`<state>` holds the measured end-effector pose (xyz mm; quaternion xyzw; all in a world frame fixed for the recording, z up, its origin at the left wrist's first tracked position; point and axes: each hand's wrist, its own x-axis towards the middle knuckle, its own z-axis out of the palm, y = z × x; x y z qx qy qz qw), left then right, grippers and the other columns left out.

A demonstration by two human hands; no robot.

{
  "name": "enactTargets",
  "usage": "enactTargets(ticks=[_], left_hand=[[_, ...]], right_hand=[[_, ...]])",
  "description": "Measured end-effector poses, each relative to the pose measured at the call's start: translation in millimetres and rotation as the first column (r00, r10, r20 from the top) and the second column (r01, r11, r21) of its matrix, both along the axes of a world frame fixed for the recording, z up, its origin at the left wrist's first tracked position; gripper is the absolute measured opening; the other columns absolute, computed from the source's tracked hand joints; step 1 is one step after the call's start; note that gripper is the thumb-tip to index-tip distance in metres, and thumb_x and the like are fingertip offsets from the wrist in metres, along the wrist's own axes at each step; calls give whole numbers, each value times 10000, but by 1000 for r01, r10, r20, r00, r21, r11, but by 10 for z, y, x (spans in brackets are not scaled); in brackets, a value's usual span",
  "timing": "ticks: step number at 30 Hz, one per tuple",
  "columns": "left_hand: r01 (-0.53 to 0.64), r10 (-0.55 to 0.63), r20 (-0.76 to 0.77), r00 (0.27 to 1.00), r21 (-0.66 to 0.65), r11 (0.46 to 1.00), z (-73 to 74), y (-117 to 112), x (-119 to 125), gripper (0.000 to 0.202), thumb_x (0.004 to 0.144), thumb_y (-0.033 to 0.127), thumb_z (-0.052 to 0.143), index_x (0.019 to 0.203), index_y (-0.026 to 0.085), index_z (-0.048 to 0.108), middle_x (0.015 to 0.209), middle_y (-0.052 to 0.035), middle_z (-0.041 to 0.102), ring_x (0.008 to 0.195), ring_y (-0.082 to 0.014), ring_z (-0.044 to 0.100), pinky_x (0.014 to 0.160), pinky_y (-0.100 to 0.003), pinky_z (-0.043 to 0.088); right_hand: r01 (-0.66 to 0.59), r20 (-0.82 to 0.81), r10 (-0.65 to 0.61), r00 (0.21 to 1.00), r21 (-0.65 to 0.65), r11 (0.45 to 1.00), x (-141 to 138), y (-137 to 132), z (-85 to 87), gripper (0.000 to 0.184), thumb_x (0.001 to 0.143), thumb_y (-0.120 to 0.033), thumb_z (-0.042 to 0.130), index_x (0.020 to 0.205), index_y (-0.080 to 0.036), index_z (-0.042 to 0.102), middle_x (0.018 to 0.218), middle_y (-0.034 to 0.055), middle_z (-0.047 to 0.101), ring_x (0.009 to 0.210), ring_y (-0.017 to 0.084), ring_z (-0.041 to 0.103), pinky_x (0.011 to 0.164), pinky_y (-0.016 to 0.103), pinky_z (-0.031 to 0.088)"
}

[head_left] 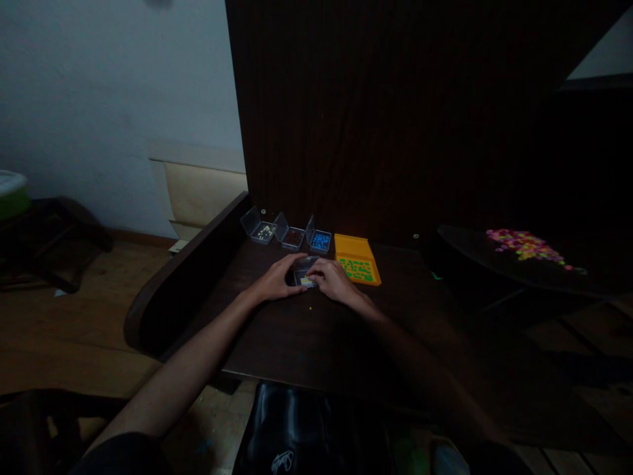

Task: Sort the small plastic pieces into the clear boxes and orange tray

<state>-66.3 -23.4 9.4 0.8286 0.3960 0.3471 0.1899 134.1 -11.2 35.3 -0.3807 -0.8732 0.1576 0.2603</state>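
In front of me on the dark desk stands a small clear plastic box (299,266), with a pale yellow patch (306,282) at its near side. My left hand (277,279) curves round the left side of this box, thumb at the front and fingers behind. Over the box's right part is my right hand (332,278), its fingertips pinched together; whatever they hold is too small to make out. A tiny yellow piece (310,308) lies on the desk nearer to me. Right beside my right hand, an open orange case (354,247) contains many green pieces (357,268).
Behind my hands stand three open clear boxes: one with whitish pieces (266,231), one with dark red pieces (293,237), one with blue pieces (321,241). A raised wooden side (188,270) borders the desk's left. Colourful pieces (527,246) cover a surface at right.
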Motion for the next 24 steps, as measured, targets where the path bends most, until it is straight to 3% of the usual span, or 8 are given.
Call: enactTargets(ticks=[7, 13, 16, 20, 22, 24], left_hand=[[6, -6, 5, 1000, -1, 1000, 4, -2, -1, 720, 731, 352, 732, 1359, 200, 416, 1364, -118, 531, 1233, -272, 541, 1059, -440, 447], [10, -9, 8, 1000, -15, 1000, 22, -18, -6, 738, 723, 347, 744, 1364, 195, 412, 1359, -124, 531, 1210, -268, 556, 1025, -424, 477], [10, -10, -3, 1000, -19, 1000, 25, -18, -8, 746, 731, 361, 739, 1374, 190, 401, 1367, -126, 524, 1206, -267, 559, 1019, -422, 481], [1, -2, -18, 1000, -18, 1000, 19, -14, -9, 748, 731, 372, 738, 1378, 205, 400, 1374, -118, 522, 1201, -271, 564, 1019, -428, 480], [0, 0, -20, 1000, -18, 1000, 15, -11, -11, 747, 732, 372, 738, 1378, 206, 400, 1372, -115, 525, 1195, -269, 569, 1013, -422, 484], [-3, 2, -20, 1000, -14, 1000, 6, -6, -17, 751, 735, 384, 737, 1379, 201, 398, 1361, -117, 534, 1183, -265, 575, 1005, -416, 489]], right_hand=[[-27, -6, 27, 1000, 4, 1000, 42, 35, -63, 308, 799, 1, 539, 930, -172, 757, 958, 60, 737, 908, 196, 668, 823, 307, 508], [96, 32, -99, 995, 69, 993, 268, -113, 18, 254, 873, -79, 514, 988, -163, 724, 964, 86, 719, 888, 193, 657, 830, 333, 507], [162, 103, -167, 981, 59, 985, 381, -275, -98, 244, 933, -261, 520, 1041, -147, 706, 1039, 123, 708, 993, 228, 647, 918, 386, 490], [223, 167, -225, 960, 30, 974, 382, -515, -375, 629, 848, -564, 595, 1270, -97, 599, 1332, 209, 569, 1276, 319, 498, 1064, 476, 402], [206, 167, -211, 963, 44, 977, 318, -611, -468, 711, 836, -599, 591, 1313, -72, 564, 1376, 230, 525, 1325, 336, 445, 1088, 489, 381], [168, 159, -181, 971, 92, 982, 239, -682, -504, 663, 850, -558, 600, 1306, -78, 573, 1377, 231, 523, 1328, 340, 443, 1083, 496, 393]])
